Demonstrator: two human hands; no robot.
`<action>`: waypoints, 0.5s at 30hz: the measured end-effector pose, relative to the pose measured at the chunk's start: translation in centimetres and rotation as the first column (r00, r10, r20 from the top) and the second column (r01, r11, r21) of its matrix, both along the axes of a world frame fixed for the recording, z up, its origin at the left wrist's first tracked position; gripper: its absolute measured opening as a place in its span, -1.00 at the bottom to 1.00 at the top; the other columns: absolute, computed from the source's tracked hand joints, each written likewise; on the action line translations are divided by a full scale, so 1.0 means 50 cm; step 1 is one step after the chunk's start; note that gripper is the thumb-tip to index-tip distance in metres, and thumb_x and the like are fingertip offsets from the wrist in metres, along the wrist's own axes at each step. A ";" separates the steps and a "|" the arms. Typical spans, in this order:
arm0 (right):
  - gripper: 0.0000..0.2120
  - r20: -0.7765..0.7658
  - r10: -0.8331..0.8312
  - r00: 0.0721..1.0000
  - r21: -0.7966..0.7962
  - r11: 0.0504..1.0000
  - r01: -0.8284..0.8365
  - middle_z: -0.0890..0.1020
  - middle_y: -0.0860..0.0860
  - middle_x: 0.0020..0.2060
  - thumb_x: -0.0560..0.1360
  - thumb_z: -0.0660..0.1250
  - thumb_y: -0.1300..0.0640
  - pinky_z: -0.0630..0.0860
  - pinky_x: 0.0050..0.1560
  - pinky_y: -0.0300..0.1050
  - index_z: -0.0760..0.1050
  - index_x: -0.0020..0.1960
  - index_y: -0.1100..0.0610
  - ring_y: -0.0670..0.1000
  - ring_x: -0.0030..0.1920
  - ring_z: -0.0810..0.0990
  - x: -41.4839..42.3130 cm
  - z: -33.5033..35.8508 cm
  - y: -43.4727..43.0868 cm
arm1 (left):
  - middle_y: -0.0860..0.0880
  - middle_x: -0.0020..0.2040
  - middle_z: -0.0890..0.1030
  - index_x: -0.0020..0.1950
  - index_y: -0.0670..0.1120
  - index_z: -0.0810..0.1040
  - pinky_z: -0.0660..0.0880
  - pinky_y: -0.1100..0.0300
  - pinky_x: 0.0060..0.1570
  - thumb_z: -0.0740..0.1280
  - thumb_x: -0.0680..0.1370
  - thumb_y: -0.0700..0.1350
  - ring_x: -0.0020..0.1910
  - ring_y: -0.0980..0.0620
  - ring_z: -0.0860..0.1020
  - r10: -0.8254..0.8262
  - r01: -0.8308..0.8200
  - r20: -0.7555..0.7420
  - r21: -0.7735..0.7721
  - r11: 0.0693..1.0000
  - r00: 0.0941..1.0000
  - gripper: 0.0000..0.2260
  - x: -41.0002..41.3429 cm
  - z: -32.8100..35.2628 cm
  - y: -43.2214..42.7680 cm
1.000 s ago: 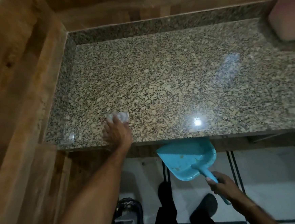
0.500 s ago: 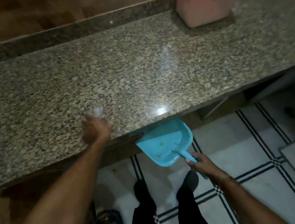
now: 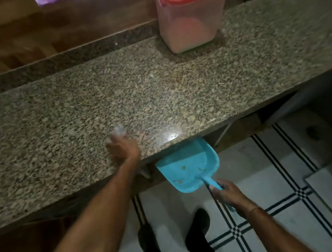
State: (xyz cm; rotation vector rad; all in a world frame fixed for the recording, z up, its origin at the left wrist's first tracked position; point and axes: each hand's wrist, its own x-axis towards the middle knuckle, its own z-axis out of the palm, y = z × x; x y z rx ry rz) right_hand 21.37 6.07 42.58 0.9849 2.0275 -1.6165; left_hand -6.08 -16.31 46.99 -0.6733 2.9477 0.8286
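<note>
A speckled granite counter [image 3: 158, 90] runs across the view. My left hand [image 3: 123, 149] lies on it near the front edge and holds a small white wad of cloth or paper [image 3: 119, 129], blurred with motion. Just below the counter's edge hangs a blue plastic dustpan [image 3: 186, 166] with a few crumbs in it. My right hand [image 3: 226, 194] grips its blue handle [image 3: 211, 182].
A clear plastic container with a red lid [image 3: 190, 18] stands at the back of the counter. A wooden wall [image 3: 54, 31] rises behind. Below lie white floor tiles with black lines [image 3: 286, 205], and my dark shoes [image 3: 174, 238].
The view has swung right along the counter, bringing the red-lidded container into sight. My left hand has wiped rightward with the wad, and the dustpan has stayed under the edge beside it.
</note>
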 end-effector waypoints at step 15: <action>-0.84 0.003 -0.056 0.998 -0.049 0.997 0.056 0.51 0.07 -0.24 0.66 0.31 0.16 0.46 -0.19 -0.14 0.58 0.10 0.26 -0.02 -0.25 0.47 -0.027 0.015 0.154 | -0.06 0.09 0.54 0.26 -0.01 0.51 0.51 0.14 -0.22 0.21 0.71 -0.03 -0.13 0.06 0.51 -0.567 0.566 -0.023 0.100 0.818 0.823 -0.82 0.050 -0.018 0.364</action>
